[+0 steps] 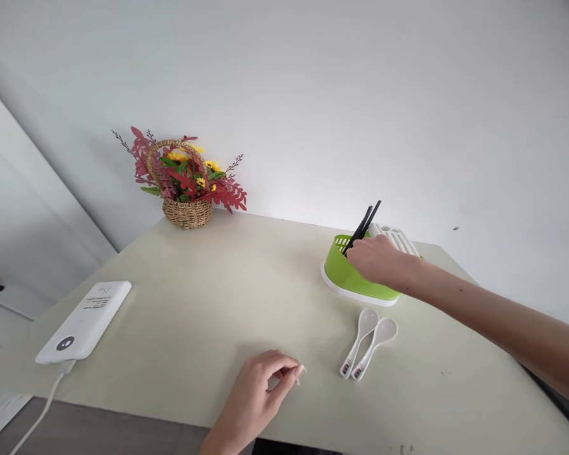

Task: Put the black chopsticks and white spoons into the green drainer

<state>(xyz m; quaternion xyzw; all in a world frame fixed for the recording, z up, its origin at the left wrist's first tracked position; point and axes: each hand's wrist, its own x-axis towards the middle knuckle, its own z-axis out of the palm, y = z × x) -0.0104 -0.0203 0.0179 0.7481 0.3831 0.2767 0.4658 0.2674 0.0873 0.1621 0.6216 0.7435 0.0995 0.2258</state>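
Note:
My right hand [377, 258] reaches over the near rim of a green utensil holder [337, 262] with a white base. Its fingers are curled and point down into the holder, right beside several black chopsticks [363, 224] that lean up to the right. The fingertips are hidden, so I cannot make out what they grip. Near the table's front edge, my left hand [260, 385] rests with thumb and fingertips pressed together and nothing visible in them. To its right, two white spoons [366, 323] lie side by side, bowls pointing away and printed labels on the handle ends.
A wicker basket [188, 213] of red leaves and yellow flowers stands at the back left by the wall. At the left lies a white power bank [88, 319] with a lit display and a white cable [45, 407] running off the table edge [137, 414].

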